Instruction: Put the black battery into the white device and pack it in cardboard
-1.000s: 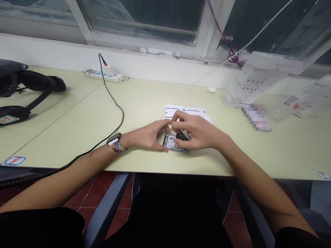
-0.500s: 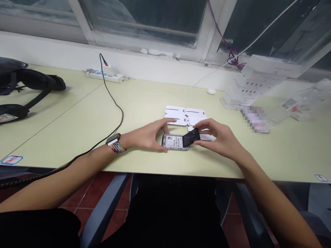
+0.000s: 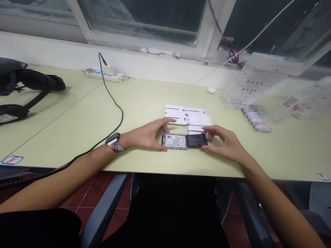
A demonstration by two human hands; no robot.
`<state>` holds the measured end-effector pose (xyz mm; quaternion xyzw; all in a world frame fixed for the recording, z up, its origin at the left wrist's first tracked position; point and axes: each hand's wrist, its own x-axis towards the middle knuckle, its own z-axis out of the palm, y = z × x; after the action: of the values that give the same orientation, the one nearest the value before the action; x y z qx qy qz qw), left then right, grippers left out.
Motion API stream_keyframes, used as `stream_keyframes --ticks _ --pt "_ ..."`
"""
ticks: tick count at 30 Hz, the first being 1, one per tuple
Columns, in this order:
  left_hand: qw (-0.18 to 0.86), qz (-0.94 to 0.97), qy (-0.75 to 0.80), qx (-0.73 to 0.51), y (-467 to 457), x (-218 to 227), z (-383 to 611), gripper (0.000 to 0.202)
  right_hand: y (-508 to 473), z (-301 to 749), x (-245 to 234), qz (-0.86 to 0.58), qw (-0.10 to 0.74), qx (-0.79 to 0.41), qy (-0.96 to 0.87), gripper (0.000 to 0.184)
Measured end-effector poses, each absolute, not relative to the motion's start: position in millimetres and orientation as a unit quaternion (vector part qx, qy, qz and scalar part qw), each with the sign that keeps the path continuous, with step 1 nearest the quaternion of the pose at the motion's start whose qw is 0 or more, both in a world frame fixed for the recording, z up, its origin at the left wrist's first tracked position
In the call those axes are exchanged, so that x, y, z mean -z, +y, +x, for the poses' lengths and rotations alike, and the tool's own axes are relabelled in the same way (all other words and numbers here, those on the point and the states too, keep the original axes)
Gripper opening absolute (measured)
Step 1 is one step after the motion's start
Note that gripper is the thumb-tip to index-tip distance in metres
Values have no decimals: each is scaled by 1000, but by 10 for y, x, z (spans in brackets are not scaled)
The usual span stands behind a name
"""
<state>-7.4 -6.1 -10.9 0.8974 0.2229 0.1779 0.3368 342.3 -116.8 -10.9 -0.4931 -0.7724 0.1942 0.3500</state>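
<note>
A small grey device [image 3: 175, 141] lies on the table with its inner side up, showing printed labels and a barcode. My left hand [image 3: 152, 135] grips its left end between thumb and fingers. Against the device's right end lies a flat black battery [image 3: 196, 140] with fine print on top. My right hand [image 3: 224, 140] pinches the battery's right end between thumb and fingers. Just behind are several white rounded covers [image 3: 176, 110], some marked with a dark line and a letter. One of them is partly hidden by my right hand.
A black cable [image 3: 113, 100] runs from the power strip [image 3: 103, 75] across the table over my left forearm. White boxes [image 3: 248, 86] are stacked at the right, near clear plastic bags [image 3: 305, 100]. A black headset [image 3: 33, 86] sits far left; a white oval object [image 3: 211, 90] lies behind.
My right hand has moved right and brought the battery from tilted over the device's right end to flat beside it. My left hand has stayed in place.
</note>
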Motion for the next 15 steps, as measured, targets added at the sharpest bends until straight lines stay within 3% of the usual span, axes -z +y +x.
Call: stream_keyframes --ticks 15 --pt "330 900 228 -173 -60 81 -71 99 -1171 3399 113 -511 363 -227 -745 55"
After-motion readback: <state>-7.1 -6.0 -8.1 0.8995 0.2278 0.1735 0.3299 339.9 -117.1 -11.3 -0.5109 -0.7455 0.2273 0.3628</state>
